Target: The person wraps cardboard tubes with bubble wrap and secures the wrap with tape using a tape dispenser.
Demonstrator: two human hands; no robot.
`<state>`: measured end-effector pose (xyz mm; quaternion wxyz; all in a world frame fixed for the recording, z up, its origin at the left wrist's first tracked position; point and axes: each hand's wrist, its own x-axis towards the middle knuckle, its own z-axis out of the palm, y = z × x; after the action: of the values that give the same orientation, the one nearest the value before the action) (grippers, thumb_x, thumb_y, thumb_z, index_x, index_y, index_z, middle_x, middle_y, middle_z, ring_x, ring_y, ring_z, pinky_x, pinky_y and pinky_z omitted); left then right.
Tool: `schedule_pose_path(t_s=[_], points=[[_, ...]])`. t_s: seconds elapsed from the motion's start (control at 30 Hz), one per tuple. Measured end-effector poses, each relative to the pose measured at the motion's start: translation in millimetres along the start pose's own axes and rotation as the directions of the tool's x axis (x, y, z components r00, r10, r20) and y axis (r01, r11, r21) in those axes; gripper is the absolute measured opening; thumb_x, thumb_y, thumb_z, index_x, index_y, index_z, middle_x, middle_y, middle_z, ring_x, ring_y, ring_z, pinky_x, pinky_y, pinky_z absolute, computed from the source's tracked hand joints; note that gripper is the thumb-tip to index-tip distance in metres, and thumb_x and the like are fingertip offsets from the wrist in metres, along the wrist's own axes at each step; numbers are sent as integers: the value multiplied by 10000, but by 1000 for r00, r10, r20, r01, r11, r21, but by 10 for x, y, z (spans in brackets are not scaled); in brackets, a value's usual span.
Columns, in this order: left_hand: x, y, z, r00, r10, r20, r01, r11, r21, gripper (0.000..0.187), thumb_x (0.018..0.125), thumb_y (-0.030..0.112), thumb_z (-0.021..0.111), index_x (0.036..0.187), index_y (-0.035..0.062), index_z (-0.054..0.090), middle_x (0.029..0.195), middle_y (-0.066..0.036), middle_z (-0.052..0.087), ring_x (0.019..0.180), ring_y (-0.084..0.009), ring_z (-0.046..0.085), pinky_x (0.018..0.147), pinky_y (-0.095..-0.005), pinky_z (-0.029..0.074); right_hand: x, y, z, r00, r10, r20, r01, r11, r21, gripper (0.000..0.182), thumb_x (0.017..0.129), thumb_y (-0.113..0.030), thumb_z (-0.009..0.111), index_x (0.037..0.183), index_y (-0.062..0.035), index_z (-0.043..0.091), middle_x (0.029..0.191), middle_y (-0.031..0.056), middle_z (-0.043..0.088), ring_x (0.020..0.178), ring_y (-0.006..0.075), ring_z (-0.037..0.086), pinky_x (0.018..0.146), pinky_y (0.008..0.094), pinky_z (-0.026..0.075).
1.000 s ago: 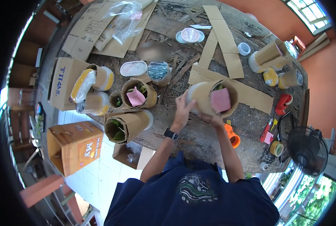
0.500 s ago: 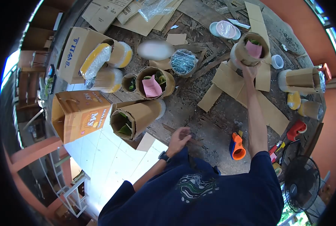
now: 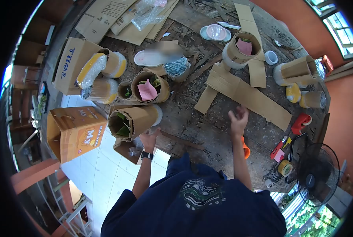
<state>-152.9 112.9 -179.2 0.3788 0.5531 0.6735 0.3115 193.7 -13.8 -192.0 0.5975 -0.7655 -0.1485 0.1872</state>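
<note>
My left hand [image 3: 149, 138] is at the near side of a leaning cardboard tube [image 3: 139, 121] with green leaves inside. Its fingers are apart, and contact with the tube is unclear. Over the table, my right hand [image 3: 238, 119] is empty with spread fingers, between a long cardboard strip [image 3: 262, 103] and an orange tape dispenser [image 3: 245, 148], which the forearm partly hides. A cardboard-wrapped pot [image 3: 239, 51] with pink paper stands beyond it. Another wrapped pot [image 3: 163, 91] with pink paper stands behind the leaning tube.
An orange carton [image 3: 79, 130] and wrapped bundles [image 3: 115, 65] are at the left. Flat cardboard [image 3: 105, 17] lies at the back. At the right are more wrapped pots [image 3: 295, 71], a red tape dispenser [image 3: 301, 123] and a fan [image 3: 317, 173].
My right hand has let go of the far wrapped pot and come back toward me. My left hand has moved left to the leaning tube. The view has shifted.
</note>
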Motion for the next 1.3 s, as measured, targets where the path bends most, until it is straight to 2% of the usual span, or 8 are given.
schedule_pose_path(t_s=[0.17, 0.37, 0.43, 0.53, 0.57, 0.9, 1.03, 1.3], points=[[260, -257, 118, 979, 149, 140, -100, 946, -308, 609, 663, 253, 865, 1163, 21, 607, 1182, -143, 609, 1058, -257, 591, 930, -407, 460, -1331, 138, -175, 928, 211, 306, -254, 961, 108, 335, 778, 1, 716, 1090, -4, 594, 971, 48, 659, 909, 123, 615, 839, 267, 490], [391, -787, 338, 963, 63, 261, -73, 997, 31, 655, 753, 329, 790, 1291, 64, 527, 1368, -103, 511, 1199, -264, 506, 978, -386, 430, -1522, 103, -298, 812, 257, 524, -298, 954, -6, 292, 812, -4, 696, 1088, -3, 601, 953, 44, 670, 889, 106, 619, 804, 252, 498], [386, -1085, 480, 970, 81, 228, 106, 704, -703, 529, 872, 211, 636, 1328, 64, 411, 1398, -116, 416, 1248, -255, 437, 1048, -358, 358, -1383, 99, -353, 860, 210, 465, -220, 975, -35, 291, 814, -12, 699, 1088, 0, 603, 954, 49, 671, 886, 105, 620, 803, 250, 500], [167, -373, 413, 952, 185, -243, -273, 872, -405, 332, 941, 107, 484, 1255, 44, 397, 1328, -136, 406, 1251, -250, 407, 1091, -349, 295, -1225, -20, -364, 893, 171, 415, -172, 984, -35, 291, 817, -25, 703, 1089, -1, 603, 956, 53, 672, 878, 104, 622, 802, 248, 501], [235, -664, 492, 991, 17, -130, -98, 752, -652, 422, 872, 35, 577, 1253, 36, 397, 1332, -150, 407, 1250, -253, 406, 1079, -348, 305, -1193, -83, -360, 902, 164, 400, -168, 986, -26, 291, 818, -29, 704, 1090, -1, 603, 958, 54, 672, 875, 104, 623, 802, 248, 502], [-674, 153, 272, 945, 139, 296, -117, 989, -90, 605, 729, 238, 815, 1210, 37, 509, 1194, -138, 565, 1132, -299, 527, 973, -388, 407, -1355, -254, -192, 796, 185, 577, -62, 972, -227, 367, 784, -67, 740, 1122, -25, 603, 934, 49, 667, 852, 101, 622, 758, 244, 502], [-510, 395, 174, 978, 137, -160, -186, 918, -350, 645, 655, 204, 881, 1163, -23, 555, 1194, -122, 597, 1066, -221, 578, 892, -380, 467, -1491, -277, -246, 775, 176, 607, 12, 956, -292, 374, 781, -103, 732, 1124, -19, 608, 919, 48, 669, 851, 101, 624, 746, 251, 498], [554, -238, -148, 930, 179, -321, -304, 864, -400, 860, 565, 30, 890, 1248, -13, 371, 1217, -114, 530, 1092, -223, 540, 965, -347, 431, -1416, -20, -606, 855, 174, 488, -21, 953, -303, 351, 792, -103, 721, 1114, -21, 608, 900, 45, 678, 822, 111, 631, 742, 256, 495]])
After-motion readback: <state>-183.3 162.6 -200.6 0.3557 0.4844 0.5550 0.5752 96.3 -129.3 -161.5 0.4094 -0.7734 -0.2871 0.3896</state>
